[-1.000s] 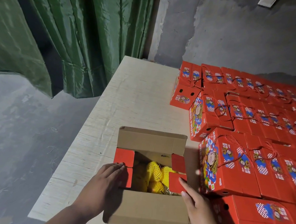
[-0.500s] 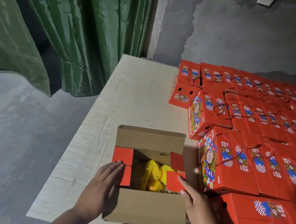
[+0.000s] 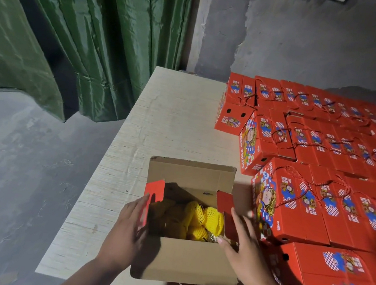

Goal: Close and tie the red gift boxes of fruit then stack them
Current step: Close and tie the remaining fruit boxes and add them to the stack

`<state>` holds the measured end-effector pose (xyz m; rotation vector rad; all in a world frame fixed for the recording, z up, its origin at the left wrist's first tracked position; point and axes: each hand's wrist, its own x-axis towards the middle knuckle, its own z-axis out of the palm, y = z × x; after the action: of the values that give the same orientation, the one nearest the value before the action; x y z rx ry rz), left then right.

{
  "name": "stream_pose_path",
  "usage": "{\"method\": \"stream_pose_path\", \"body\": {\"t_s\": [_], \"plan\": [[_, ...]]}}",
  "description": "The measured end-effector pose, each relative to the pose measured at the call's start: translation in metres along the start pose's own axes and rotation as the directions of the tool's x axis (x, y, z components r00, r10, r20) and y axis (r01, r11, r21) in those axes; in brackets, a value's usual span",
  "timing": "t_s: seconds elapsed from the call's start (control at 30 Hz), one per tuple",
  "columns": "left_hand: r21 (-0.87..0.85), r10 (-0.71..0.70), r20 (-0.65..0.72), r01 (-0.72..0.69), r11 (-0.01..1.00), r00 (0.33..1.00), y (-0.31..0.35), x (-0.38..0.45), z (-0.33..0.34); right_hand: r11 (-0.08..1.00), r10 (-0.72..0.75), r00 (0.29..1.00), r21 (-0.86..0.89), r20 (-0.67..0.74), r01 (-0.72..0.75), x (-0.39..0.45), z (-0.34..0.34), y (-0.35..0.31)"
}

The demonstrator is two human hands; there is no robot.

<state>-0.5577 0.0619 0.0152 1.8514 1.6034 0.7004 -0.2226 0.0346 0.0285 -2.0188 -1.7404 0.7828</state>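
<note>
An open red gift box [image 3: 184, 260] stands at the near edge of the table, its brown front and back flaps spread out. Fruit in yellow foam nets [image 3: 202, 217] lies inside. My left hand [image 3: 127, 228] rests flat, fingers straight, against the outside of the left red side flap [image 3: 154, 190]. My right hand [image 3: 243, 248] lies along the right red side flap [image 3: 225, 202], with one fingertip at the box's front rim. Both side flaps stand nearly upright. Neither hand grips anything.
Several closed red boxes [image 3: 291, 206] tied with red cord fill the right side in rows, right beside the open box. The pale wooden table [image 3: 173, 122] runs back to a grey wall. A green curtain [image 3: 88, 39] hangs at left above a concrete floor [image 3: 17, 170].
The two red side flaps, folded inward over the fruit before, now stand more upright. Both hands have shifted slightly outward along the box's sides.
</note>
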Motion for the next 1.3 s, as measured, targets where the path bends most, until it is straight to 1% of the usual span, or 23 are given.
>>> {"method": "stream_pose_path", "body": {"t_s": [0.07, 0.1, 0.17, 0.2, 0.23, 0.27, 0.37, 0.47, 0.53, 0.77, 0.9, 1.17, 1.3], "plan": [[-0.106, -0.083, -0.070, 0.076, 0.991, 0.994, 0.000, 0.000, 0.004, 1.000, -0.004, 1.000, 0.012, -0.002, 0.004, 0.006, 0.000, -0.005], [-0.190, -0.150, -0.107, 0.128, 0.973, 0.983, -0.001, 0.000, 0.006, 1.000, -0.008, 1.000, 0.018, -0.003, 0.008, 0.010, 0.000, -0.007], [-0.376, -0.295, -0.162, 0.217, 0.901, 0.942, -0.001, 0.000, 0.008, 0.999, -0.007, 1.000, 0.048, -0.014, 0.007, 0.016, 0.001, -0.011], [-0.438, -0.354, -0.166, 0.252, 0.863, 0.920, -0.001, 0.000, 0.009, 0.998, 0.001, 1.000, 0.065, -0.023, 0.001, 0.020, 0.001, -0.013], [-0.462, -0.376, -0.162, 0.266, 0.846, 0.912, -0.001, 0.000, 0.009, 0.997, 0.010, 1.000, 0.078, -0.028, -0.008, 0.022, 0.001, -0.015], [-0.453, -0.362, -0.157, 0.258, 0.853, 0.919, -0.001, 0.000, 0.009, 0.996, 0.015, 0.999, 0.085, -0.029, -0.013, 0.024, 0.001, -0.015], [-0.379, -0.252, -0.121, 0.190, 0.906, 0.960, 0.001, 0.001, 0.008, 0.998, 0.015, 1.000, 0.059, -0.016, -0.014, 0.025, 0.003, -0.014], [-0.246, -0.089, -0.022, 0.081, 0.966, 0.996, 0.002, 0.001, 0.007, 0.998, 0.010, 1.000, 0.057, -0.001, -0.010, 0.022, 0.005, -0.012], [-0.175, -0.008, 0.043, 0.016, 0.984, 0.999, 0.004, 0.000, 0.007, 0.998, 0.007, 1.000, 0.065, 0.012, -0.008, 0.021, 0.005, -0.011], [0.009, 0.087, 0.115, -0.088, 0.996, 0.990, 0.001, 0.001, 0.009, 0.998, -0.007, 1.000, 0.070, 0.010, 0.006, 0.020, 0.007, -0.016], [0.082, 0.109, 0.138, -0.121, 0.989, 0.984, -0.002, 0.004, 0.011, 0.998, -0.005, 0.999, 0.064, 0.041, 0.002, 0.020, 0.006, -0.020], [0.087, 0.106, 0.151, -0.120, 0.989, 0.983, -0.006, 0.004, 0.014, 0.999, -0.029, 0.996, -0.010, 0.084, 0.030, 0.014, 0.012, -0.013], [0.102, 0.104, 0.150, -0.120, 0.987, 0.983, -0.005, 0.004, 0.016, 1.000, -0.017, 0.993, 0.013, 0.113, 0.016, 0.012, 0.017, -0.002]]}}
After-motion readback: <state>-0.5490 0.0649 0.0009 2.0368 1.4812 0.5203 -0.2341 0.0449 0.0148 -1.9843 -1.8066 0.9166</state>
